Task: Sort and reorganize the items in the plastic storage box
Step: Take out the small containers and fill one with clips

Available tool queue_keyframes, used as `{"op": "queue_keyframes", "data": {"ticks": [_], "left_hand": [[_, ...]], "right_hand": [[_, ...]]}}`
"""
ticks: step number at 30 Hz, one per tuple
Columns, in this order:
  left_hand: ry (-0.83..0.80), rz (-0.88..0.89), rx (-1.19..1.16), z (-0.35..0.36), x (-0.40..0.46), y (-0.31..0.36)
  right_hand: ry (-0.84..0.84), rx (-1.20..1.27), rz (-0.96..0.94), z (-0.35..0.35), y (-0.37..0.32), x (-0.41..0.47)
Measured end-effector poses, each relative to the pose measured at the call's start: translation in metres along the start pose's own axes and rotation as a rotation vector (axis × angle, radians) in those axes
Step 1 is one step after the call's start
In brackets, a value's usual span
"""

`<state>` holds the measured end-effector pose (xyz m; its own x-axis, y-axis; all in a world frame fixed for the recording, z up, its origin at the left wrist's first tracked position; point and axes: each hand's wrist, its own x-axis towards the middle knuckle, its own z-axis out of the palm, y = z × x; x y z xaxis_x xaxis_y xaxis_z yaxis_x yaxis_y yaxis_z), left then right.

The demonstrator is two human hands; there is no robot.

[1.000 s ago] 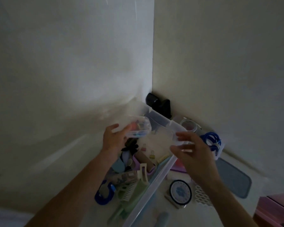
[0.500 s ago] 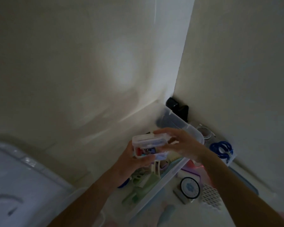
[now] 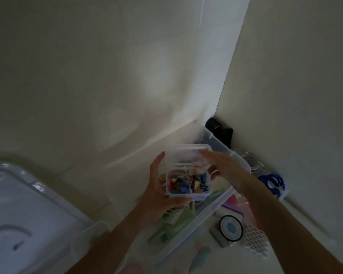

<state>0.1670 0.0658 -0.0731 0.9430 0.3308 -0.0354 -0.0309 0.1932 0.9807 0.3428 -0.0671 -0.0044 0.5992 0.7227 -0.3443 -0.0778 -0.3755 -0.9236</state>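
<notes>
My left hand (image 3: pixel 156 192) grips a small clear plastic case (image 3: pixel 188 186) from below and the left; it holds several coloured binder clips. The case's hinged lid (image 3: pixel 186 155) stands open, tilted up and away. My right hand (image 3: pixel 226 171) touches the lid's right edge, thumb and fingers on it. Both hands hover above the long clear plastic storage box (image 3: pixel 216 206), which lies diagonally in the wall corner. A pale green comb (image 3: pixel 172 216) and other small items show inside it, partly hidden by my hands.
A large white bin lid (image 3: pixel 26 210) lies at the lower left. Right of the box lie a round dial gadget (image 3: pixel 231 228), a white honeycomb mesh piece (image 3: pixel 255 240), a blue coiled cable (image 3: pixel 273 182) and a pink-purple item (image 3: pixel 234 206). A black object (image 3: pixel 220 129) sits in the corner.
The small case's lid has swung open, exposing the clips. My right hand shifted from the lid's front to its right edge. The camera view panned left.
</notes>
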Motion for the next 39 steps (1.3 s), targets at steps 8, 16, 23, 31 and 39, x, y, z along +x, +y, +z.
{"op": "queue_keyframes", "data": {"ticks": [8, 16, 23, 31, 39], "left_hand": [[0.016, -0.037, 0.016, -0.012, 0.009, -0.008], [0.186, -0.044, -0.010, -0.047, 0.001, -0.027], [0.273, -0.011, 0.023, -0.050, 0.022, -0.028], [0.272, -0.012, 0.020, -0.058, 0.030, -0.034], [0.299, -0.024, 0.024, -0.060, 0.029, -0.035]], "right_hand": [[-0.069, -0.086, 0.070, -0.005, -0.006, 0.007], [0.084, -0.596, 0.210, -0.043, 0.071, 0.082], [-0.209, -1.198, 0.307, -0.017, 0.123, 0.153], [-0.341, -1.320, 0.223, -0.008, 0.157, 0.178], [-0.133, -1.318, 0.068, -0.002, 0.153, 0.190]]}}
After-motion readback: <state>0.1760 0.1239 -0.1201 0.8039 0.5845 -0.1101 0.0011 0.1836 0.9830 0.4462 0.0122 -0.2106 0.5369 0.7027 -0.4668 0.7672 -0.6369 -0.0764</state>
